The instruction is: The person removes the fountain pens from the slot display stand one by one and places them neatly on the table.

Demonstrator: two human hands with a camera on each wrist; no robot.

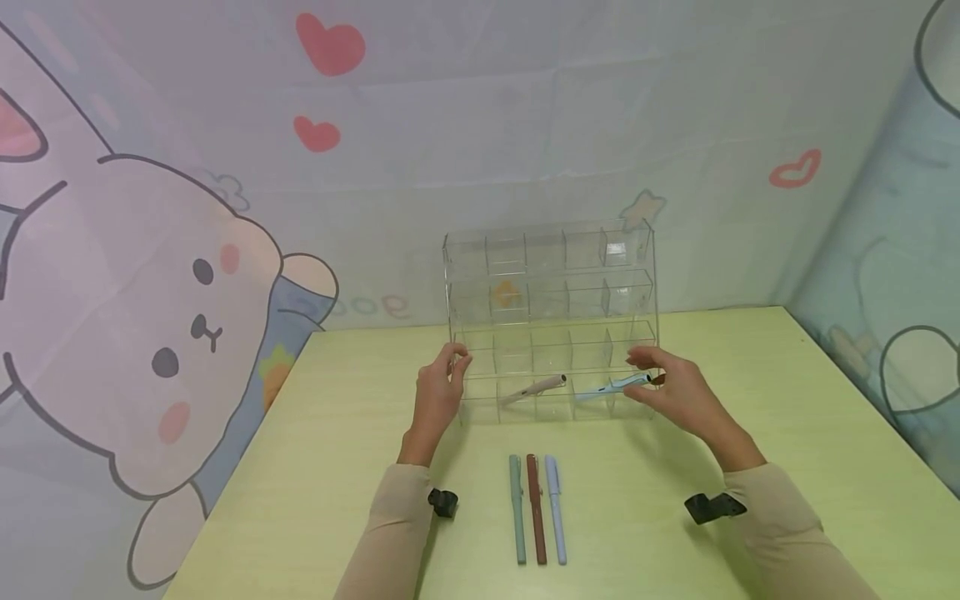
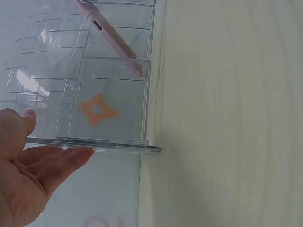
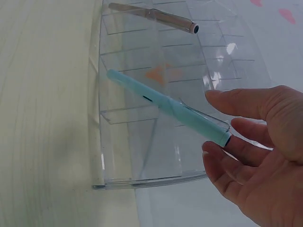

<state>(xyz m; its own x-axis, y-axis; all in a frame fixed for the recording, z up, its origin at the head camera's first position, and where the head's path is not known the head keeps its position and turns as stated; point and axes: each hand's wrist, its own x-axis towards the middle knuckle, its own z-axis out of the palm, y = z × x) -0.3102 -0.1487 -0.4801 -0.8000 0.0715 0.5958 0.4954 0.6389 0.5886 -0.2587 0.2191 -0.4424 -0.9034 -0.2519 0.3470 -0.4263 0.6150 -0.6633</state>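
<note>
A clear acrylic tiered rack (image 1: 551,358) stands at the back of the table. My left hand (image 1: 441,387) holds its left side panel, thumb in front and fingers behind, as the left wrist view shows. A light blue pen (image 3: 165,106) leans in a bottom-row compartment towards the right, its capped end up. My right hand (image 1: 678,392) is at that end, fingertips right beside the cap, with thumb and fingers spread apart. A beige-pink pen (image 1: 534,389) leans in another bottom-row compartment further left.
Three pens lie side by side on the yellow-green table (image 1: 300,500) in front of the rack: a green pen (image 1: 517,508), a dark red pen (image 1: 536,508) and a lavender pen (image 1: 556,508). A printed cloth (image 1: 525,108) hangs close behind the rack.
</note>
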